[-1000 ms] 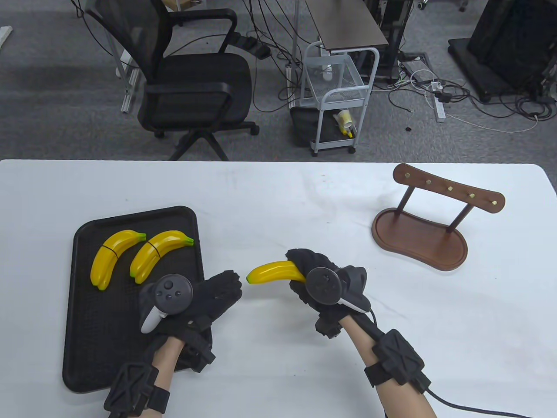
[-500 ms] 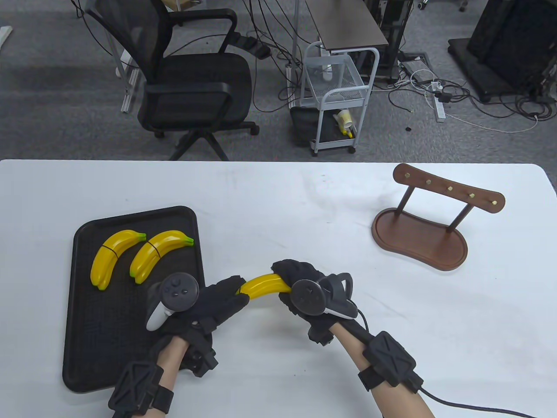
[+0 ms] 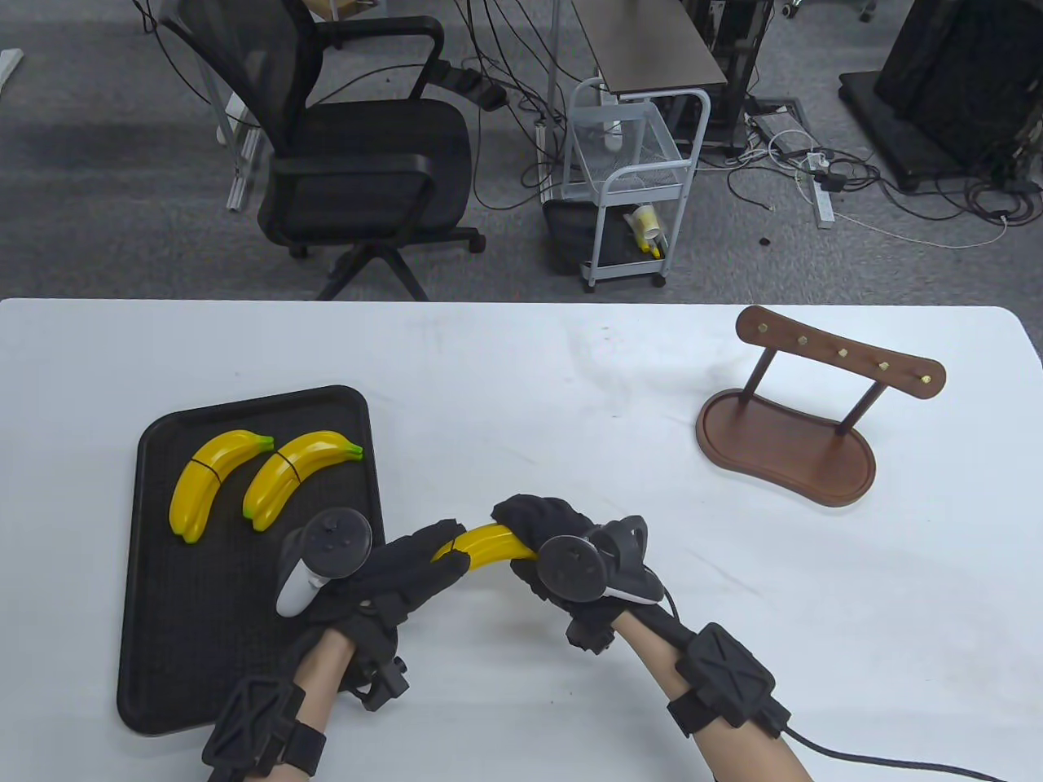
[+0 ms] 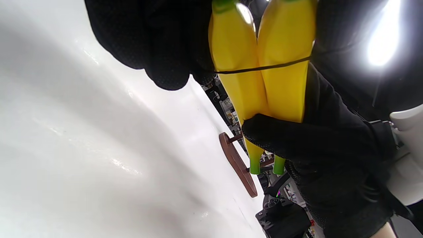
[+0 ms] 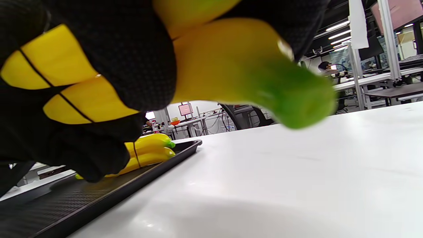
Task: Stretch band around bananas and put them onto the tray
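1. Just right of the tray (image 3: 138,570), above the white counter (image 3: 570,391), a pair of yellow bananas (image 3: 489,544) is held in the air between both hands; the left wrist view shows the two lying side by side with a thin black band (image 4: 264,68) stretched across them.
2. Right hand (image 3: 562,546): its fingers are curled round the bananas' right part, a firm grip; the right wrist view shows the glove wrapped over the fruit and one green tip (image 5: 297,99) sticking out.
3. Left hand (image 3: 407,570): its fingers reach to the bananas' left end and touch it, with the band running beside them; whether they pinch the band or only rest on the fruit, I cannot tell.
4. On the black tray two more banded pairs lie side by side near its far end, the left pair (image 3: 213,479) and the right pair (image 3: 295,476), green tips toward the right; the tray's near half is partly covered by the left wrist.
5. Well apart on the right of the counter stands a brown wooden rack (image 3: 807,415) with small brass pegs on its top bar.
6. Beyond the counter are an office chair (image 3: 342,138), a white wire cart (image 3: 627,187) and cables on grey carpet.
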Demonstrator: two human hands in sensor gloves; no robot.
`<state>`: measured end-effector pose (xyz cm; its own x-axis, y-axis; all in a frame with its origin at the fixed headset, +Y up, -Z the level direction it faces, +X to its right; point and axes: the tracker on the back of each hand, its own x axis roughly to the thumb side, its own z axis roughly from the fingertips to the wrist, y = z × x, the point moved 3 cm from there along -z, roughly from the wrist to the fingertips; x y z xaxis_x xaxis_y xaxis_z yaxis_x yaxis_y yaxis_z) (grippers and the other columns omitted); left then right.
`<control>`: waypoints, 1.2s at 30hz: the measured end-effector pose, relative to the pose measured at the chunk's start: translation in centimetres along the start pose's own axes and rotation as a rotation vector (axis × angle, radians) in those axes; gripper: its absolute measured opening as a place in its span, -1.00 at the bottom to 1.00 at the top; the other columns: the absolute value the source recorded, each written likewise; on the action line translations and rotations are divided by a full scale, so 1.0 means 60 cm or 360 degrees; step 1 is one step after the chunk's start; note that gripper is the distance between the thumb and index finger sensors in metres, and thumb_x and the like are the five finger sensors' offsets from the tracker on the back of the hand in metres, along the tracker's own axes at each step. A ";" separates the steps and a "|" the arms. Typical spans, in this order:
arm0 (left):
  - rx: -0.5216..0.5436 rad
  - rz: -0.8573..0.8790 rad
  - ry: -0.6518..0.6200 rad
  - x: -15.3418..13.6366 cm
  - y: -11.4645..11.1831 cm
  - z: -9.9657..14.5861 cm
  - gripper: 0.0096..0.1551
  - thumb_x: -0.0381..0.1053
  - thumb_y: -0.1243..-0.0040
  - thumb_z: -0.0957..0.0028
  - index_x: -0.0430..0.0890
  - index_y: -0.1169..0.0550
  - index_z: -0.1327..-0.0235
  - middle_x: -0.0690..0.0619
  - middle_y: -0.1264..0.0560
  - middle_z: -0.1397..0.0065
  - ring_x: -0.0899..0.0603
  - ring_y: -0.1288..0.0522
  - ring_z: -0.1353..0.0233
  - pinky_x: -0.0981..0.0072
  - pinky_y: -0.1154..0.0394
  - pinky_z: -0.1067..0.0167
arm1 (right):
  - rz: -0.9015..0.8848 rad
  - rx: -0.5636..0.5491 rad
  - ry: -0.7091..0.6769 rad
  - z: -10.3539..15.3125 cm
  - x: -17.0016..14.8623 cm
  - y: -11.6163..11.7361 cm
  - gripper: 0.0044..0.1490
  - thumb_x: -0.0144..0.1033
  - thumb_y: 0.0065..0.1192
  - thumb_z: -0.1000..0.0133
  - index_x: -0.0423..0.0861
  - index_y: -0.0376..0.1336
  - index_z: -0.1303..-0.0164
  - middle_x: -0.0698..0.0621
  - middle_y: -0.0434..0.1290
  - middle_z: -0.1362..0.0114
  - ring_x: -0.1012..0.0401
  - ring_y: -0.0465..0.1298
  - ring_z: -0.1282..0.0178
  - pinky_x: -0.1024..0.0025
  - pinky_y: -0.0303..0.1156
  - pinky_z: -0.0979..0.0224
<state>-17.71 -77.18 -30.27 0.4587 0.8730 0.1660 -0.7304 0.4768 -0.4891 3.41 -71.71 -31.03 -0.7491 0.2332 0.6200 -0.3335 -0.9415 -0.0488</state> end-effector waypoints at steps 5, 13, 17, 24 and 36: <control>-0.0031 -0.0014 0.0010 0.002 -0.004 -0.001 0.06 0.42 -0.05 -0.25 -0.37 -0.27 -0.66 -0.30 -0.46 -0.59 -0.41 -0.53 -0.49 -0.28 -0.39 -0.44 | 0.0055 -0.0001 -0.0066 0.002 0.021 0.006 -0.12 -0.28 0.55 -0.01 -0.08 0.15 -0.52 -0.08 0.36 -0.56 -0.10 0.51 -0.38 0.02 0.52 -0.37; 0.0047 -0.0032 0.0024 0.003 0.002 -0.001 0.03 0.40 -0.11 -0.27 -0.34 -0.27 -0.66 -0.27 -0.46 -0.59 -0.39 -0.53 -0.48 -0.26 -0.38 -0.45 | 0.0025 0.0037 -0.0075 0.002 0.019 0.010 -0.10 -0.25 0.48 -0.06 -0.10 0.09 -0.57 -0.11 0.29 -0.59 -0.08 0.46 -0.43 0.04 0.49 -0.40; 0.0080 -0.0050 0.0019 0.005 0.006 -0.002 0.02 0.40 -0.14 -0.27 -0.31 -0.26 -0.67 -0.25 -0.44 -0.61 -0.38 -0.51 -0.50 -0.25 -0.37 -0.47 | -0.0041 0.0091 -0.0084 0.001 0.011 0.006 -0.07 -0.17 0.42 -0.09 -0.10 0.04 -0.61 -0.12 0.24 -0.63 -0.10 0.41 -0.49 0.00 0.45 -0.43; 0.0152 -0.0106 -0.0030 0.018 0.016 0.006 0.01 0.40 -0.16 -0.25 -0.27 -0.25 -0.68 -0.23 -0.42 -0.63 -0.37 -0.48 -0.53 -0.25 -0.34 -0.49 | -0.0317 0.0090 -0.0069 -0.001 -0.013 -0.014 -0.03 0.03 0.35 -0.09 -0.08 0.04 -0.64 -0.12 0.23 -0.66 -0.11 0.39 -0.54 -0.01 0.43 -0.45; 0.0250 -0.0279 -0.0174 0.051 0.024 0.018 0.00 0.41 -0.19 -0.19 -0.15 -0.22 -0.69 -0.13 -0.37 -0.69 -0.30 -0.45 -0.58 -0.16 -0.32 -0.54 | -0.0908 0.0217 0.0037 -0.003 -0.067 -0.007 0.13 0.27 0.22 -0.06 -0.15 -0.01 -0.69 -0.20 0.18 -0.70 -0.20 0.37 -0.54 -0.07 0.42 -0.43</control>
<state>-17.90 -73.74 -29.53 0.5339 0.7776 0.3321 -0.7184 0.6243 -0.3069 6.47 -72.22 -33.62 -0.4858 0.7160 0.5013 -0.6121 -0.6881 0.3896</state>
